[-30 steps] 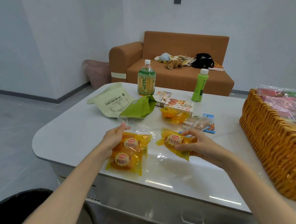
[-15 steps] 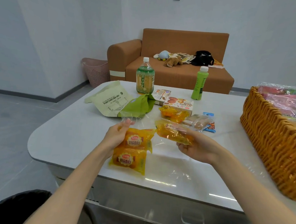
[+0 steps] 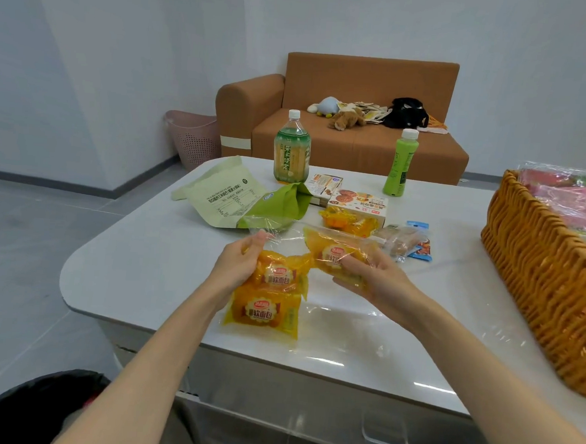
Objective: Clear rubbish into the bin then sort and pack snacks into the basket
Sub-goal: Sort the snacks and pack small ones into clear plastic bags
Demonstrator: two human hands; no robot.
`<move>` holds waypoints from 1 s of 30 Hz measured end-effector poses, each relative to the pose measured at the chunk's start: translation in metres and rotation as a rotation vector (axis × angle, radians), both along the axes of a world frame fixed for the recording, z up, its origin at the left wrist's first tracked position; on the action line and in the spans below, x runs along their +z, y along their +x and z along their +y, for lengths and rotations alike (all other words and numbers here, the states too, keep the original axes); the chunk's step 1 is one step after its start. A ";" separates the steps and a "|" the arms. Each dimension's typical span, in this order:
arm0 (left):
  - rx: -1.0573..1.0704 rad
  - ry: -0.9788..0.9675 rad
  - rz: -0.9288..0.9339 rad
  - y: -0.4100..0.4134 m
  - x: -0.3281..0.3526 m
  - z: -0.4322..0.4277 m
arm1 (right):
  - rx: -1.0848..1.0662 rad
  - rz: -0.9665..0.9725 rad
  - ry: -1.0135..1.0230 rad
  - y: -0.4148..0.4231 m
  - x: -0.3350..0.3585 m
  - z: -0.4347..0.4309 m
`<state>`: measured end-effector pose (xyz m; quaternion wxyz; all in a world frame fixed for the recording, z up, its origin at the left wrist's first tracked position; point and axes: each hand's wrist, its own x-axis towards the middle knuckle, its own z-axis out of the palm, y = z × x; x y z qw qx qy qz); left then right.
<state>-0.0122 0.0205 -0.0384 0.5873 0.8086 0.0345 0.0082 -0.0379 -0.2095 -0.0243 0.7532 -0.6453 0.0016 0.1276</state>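
Bread packets first: three yellow ones, near-centre of the white table (image 3: 139, 246). Left hand (image 3: 242, 265) grips the upper bread packet (image 3: 280, 274) by its left side, fingers curled round it and fingertips touching a scrap of clear film (image 3: 277, 233). Lower bread packet (image 3: 262, 311) sits at 6 o'clock of the upper one, touching it; can't tell if it lies on the table or hangs. Right hand (image 3: 377, 282) holds the third bread packet (image 3: 334, 253) from beneath, fingers wrapped over its front. That packet is tilted, off the table, its left corner meeting the upper packet.

Wicker basket (image 3: 535, 271) is at 3 o'clock of the hands, on the table's right end, with crinkly snack bags inside. At 12 o'clock another yellow packet (image 3: 350, 222) lies against a cookie box (image 3: 358, 201), with a second box (image 3: 323, 184) just behind. At 1 o'clock is a clear-wrapped snack (image 3: 400, 240) beside a blue packet (image 3: 420, 245). At 11 o'clock a green pouch (image 3: 228, 197) lies flat. On the far edge stand a big tea bottle (image 3: 290, 153) and a slim green bottle (image 3: 400, 163), both upright.

Past the table is a brown sofa (image 3: 358, 147) with plush toys on the seat. A pink bin (image 3: 195, 137) stands on the floor at the sofa's left. A black bag (image 3: 33, 408) is at 7 o'clock, below the table edge.
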 end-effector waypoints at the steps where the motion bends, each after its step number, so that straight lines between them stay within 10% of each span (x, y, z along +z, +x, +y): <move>1: 0.004 0.008 -0.007 0.001 0.000 0.001 | -0.037 -0.030 -0.033 0.000 0.001 0.001; 7: -0.031 0.075 -0.078 0.002 0.000 0.001 | -0.029 0.181 0.364 0.000 0.006 0.008; 30: -0.228 -0.239 0.223 -0.005 0.005 -0.012 | 0.019 -0.131 -0.239 0.004 -0.014 0.041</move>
